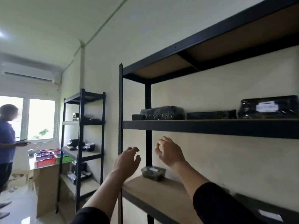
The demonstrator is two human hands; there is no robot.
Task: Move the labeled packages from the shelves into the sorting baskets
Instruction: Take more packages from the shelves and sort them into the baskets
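I see a black metal shelving unit [210, 126] with tan boards; its upper shelf carries three black plastic-wrapped packages [162, 112], the rightmost [268, 106] white-labelled, and on its lower board a small clear-wrapped dark package [153, 172] lies near the left end

The white label on the black plastic-wrapped package [268, 106] at the right end of the black metal shelf unit's middle board [210, 126] is smeared by blur, so its print cannot be read. That board and the boards above and below it run off the right edge. A dark flat package with a white label [265, 210] at the lower right is partly hidden by the right black sleeve [218, 206] and cut by the edge. The contents of the coloured plastic baskets [46, 157] on the far table are too small to tell. The standing person in a blue shirt [6, 139] is cut by the left edge.
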